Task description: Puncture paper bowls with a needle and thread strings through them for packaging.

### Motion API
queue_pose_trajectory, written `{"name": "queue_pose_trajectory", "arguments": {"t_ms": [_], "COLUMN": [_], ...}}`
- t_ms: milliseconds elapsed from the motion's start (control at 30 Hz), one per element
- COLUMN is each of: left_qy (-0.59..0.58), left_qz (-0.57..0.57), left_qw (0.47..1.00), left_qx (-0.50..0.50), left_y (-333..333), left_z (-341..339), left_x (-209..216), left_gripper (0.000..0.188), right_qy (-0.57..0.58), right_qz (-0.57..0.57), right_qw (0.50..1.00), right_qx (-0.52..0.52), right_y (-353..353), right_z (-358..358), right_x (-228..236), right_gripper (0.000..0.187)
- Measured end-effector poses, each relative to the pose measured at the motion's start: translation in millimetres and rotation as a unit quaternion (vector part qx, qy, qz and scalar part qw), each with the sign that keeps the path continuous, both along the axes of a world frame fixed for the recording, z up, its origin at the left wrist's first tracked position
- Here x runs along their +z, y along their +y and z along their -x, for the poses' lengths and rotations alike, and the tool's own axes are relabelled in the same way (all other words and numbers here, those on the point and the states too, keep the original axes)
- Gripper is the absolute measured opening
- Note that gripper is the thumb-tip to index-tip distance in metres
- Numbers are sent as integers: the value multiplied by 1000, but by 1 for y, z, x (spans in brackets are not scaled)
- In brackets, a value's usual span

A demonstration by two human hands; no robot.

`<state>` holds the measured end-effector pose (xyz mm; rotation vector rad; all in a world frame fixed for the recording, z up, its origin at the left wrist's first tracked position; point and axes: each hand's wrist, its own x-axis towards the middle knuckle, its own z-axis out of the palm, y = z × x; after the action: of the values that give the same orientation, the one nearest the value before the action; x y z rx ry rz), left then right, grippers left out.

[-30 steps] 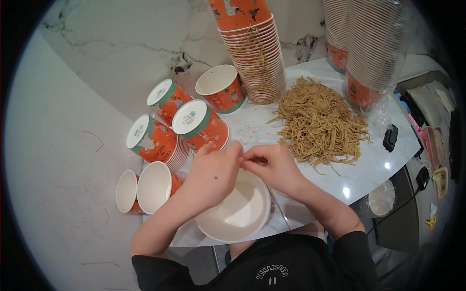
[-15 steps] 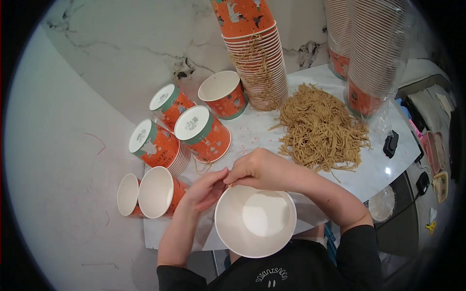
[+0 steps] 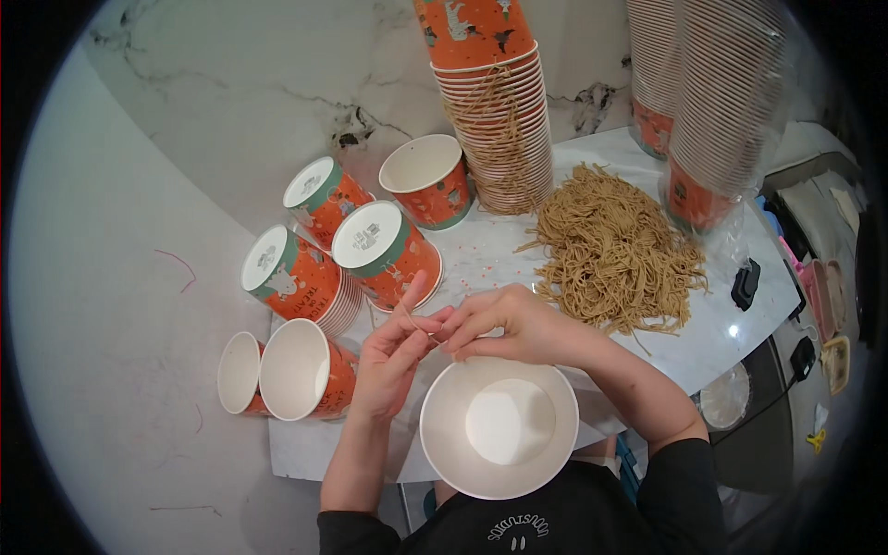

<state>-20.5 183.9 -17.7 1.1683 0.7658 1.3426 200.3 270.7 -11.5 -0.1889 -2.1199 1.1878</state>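
Observation:
Above the far rim of a white-lined paper bucket (image 3: 499,425) my two hands meet. A thin tan string (image 3: 421,329) runs across the fingers of my left hand (image 3: 390,365), whose index finger points up and whose thumb is bent in. My right hand (image 3: 518,324) is closed in a pinch on the string, its fingertips beside the left ones. The bucket sits close to my body with its opening up, and its inside shows no contents. Beyond my right hand lies a big heap of tan strings (image 3: 620,250).
A tall stack of orange buckets (image 3: 499,129) with strings hanging along it stands behind. Upside-down buckets (image 3: 370,242), an upright bucket (image 3: 425,176) and two tipped buckets (image 3: 296,370) are at left. Bagged stacks (image 3: 726,111) and a black object (image 3: 746,284) are at right.
My left index finger has lifted and the fingers have spread, so the string now shows between my hands. The bucket in front of me has shifted slightly right.

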Motion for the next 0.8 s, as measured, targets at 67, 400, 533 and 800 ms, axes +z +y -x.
{"name": "queue_pose_trajectory", "arguments": {"t_ms": [67, 400, 533, 800], "left_qy": [23, 138, 183, 197], "left_qz": [-6, -52, -90, -13], "left_qw": [1000, 987, 975, 980], "left_qx": [21, 64, 84, -14], "left_y": [2, 8, 13, 16], "left_z": [-2, 5, 9, 17], "left_x": [3, 2, 4, 37], "left_gripper": [23, 25, 26, 34], "right_qy": [47, -29, -97, -152], "right_qz": [11, 271, 225, 147], "right_qw": [999, 960, 965, 975], "right_qx": [-17, -62, -92, -68], "right_y": [1, 9, 15, 14], "right_z": [3, 6, 9, 15], "right_x": [-5, 4, 11, 26], "right_gripper": [17, 15, 28, 33]}}
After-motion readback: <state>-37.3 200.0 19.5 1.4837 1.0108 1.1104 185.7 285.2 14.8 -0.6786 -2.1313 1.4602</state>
